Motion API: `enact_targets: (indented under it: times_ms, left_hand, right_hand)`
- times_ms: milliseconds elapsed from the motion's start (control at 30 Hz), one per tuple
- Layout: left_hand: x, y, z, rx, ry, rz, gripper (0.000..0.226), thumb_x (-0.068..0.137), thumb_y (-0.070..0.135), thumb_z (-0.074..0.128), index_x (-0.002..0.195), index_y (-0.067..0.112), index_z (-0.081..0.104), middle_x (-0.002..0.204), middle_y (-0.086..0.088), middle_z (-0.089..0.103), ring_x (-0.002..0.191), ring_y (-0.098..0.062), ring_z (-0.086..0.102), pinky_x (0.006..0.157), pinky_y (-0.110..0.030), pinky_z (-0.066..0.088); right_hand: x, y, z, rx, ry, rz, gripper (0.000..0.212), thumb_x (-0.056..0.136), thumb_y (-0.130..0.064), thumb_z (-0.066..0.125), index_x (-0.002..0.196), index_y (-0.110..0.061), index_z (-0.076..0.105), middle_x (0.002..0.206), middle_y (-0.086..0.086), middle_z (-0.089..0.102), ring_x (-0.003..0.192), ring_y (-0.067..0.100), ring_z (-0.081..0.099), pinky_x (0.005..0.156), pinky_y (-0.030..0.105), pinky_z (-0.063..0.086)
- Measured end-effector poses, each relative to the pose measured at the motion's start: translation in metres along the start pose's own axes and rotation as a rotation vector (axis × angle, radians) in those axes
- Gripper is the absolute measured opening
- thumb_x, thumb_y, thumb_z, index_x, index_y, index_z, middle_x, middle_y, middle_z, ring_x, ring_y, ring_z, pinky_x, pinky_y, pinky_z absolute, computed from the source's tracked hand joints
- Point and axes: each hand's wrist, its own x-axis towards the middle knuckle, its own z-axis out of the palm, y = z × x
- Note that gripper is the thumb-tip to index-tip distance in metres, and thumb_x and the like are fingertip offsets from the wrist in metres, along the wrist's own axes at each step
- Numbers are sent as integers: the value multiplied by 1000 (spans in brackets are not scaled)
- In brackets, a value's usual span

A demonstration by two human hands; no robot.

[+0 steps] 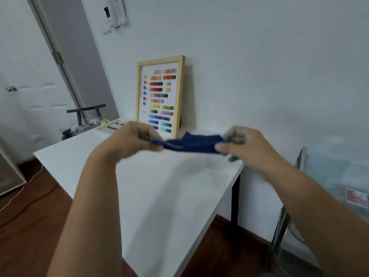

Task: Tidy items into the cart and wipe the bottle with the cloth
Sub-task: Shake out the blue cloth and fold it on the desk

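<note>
Both hands up over the white table [151,196], stretching a dark blue cloth [191,144] btwn them: left hand [131,139] pinches its 9 o'clock end, right hand [242,148] grips the 3 o'clock end, fingers closed on fabric. Frame's blurred w/ motion. Looks like the cloth-prep step, folding or straightening before wiping. No bottle or cart clearly in view; something glassy at 4 o'clock, can't tell what. Next prob: find the bottle, free one hand to hold it.
</note>
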Motion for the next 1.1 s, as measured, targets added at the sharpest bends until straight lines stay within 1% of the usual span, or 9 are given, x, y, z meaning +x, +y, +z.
enact_targets:
  times_ms: [100, 200, 267, 367, 533, 633, 733, 1000, 1100]
  left_hand:
    - [-50, -26, 30, 104, -69, -199, 18, 71, 15, 86, 73, 31, 78, 77, 5, 76, 74, -4, 68, 71, -21, 47]
    - [-104, -44, 41, 18, -14, -283, 15, 70, 10, 86, 76, 22, 80, 78, -4, 76, 81, -23, 69, 75, -31, 54]
    - [-135, -50, 42, -93, 60, -266, 15, 66, 4, 85, 76, 13, 79, 78, -13, 74, 77, -36, 65, 77, -38, 54]
    - [-159, -56, 33, -287, 150, -147, 17, 57, 0, 78, 72, 8, 77, 72, -22, 69, 67, -28, 63, 65, -26, 55]
    - [-130, -75, 26, -505, 96, -106, 43, 65, -13, 63, 93, 15, 79, 63, -11, 66, 61, -17, 66, 64, -21, 55]
    - [-97, -84, 44, -525, 88, -230, 27, 67, 22, 87, 92, 21, 77, 70, -4, 68, 65, -11, 62, 65, -21, 49]
    - [-66, -96, 61, -365, 57, -390, 32, 74, 35, 82, 102, 23, 72, 81, 1, 73, 65, -1, 58, 68, -29, 37]
    - [-23, -113, 98, -43, 194, -451, 16, 88, 25, 69, 103, 30, 65, 85, 6, 74, 89, -10, 67, 75, -26, 46]
    - [-24, -113, 107, 10, 262, -415, 18, 88, 27, 67, 105, 33, 63, 87, 7, 72, 87, -12, 65, 77, -27, 48]
  right_hand:
    - [-53, 31, 19, -90, -141, 86, 16, 73, -21, 82, 72, -26, 67, 71, -6, 70, 64, 8, 56, 64, 23, 43]
    - [-99, 43, 45, -137, -241, 56, 15, 72, -33, 80, 77, -27, 68, 74, -9, 70, 60, -1, 56, 60, 15, 43]
    - [-121, 39, 57, -139, -298, 20, 20, 71, -43, 78, 80, -28, 69, 79, -9, 72, 70, 1, 65, 65, 18, 51]
    - [-128, 28, 65, -23, -325, 15, 20, 71, -44, 78, 80, -29, 69, 78, -6, 73, 73, 7, 69, 67, 21, 53]
    - [-94, 40, 63, 185, -187, 207, 13, 74, -32, 80, 78, -22, 72, 76, 5, 74, 65, 15, 66, 62, 28, 54]
    - [-75, 62, 60, 260, -96, 393, 12, 81, -20, 75, 85, -10, 71, 77, 9, 74, 57, 18, 65, 53, 25, 52]
    - [-61, 83, 59, 211, 13, 504, 14, 84, -19, 73, 87, -5, 70, 69, 8, 70, 51, 17, 61, 45, 24, 47]
    - [-48, 121, 62, 0, 186, 471, 14, 83, -28, 72, 72, -20, 74, 51, -8, 63, 39, 3, 50, 43, 19, 40]
    - [-48, 130, 66, -67, 218, 416, 12, 82, -31, 73, 72, -24, 73, 61, -10, 68, 57, 2, 60, 55, 22, 45]
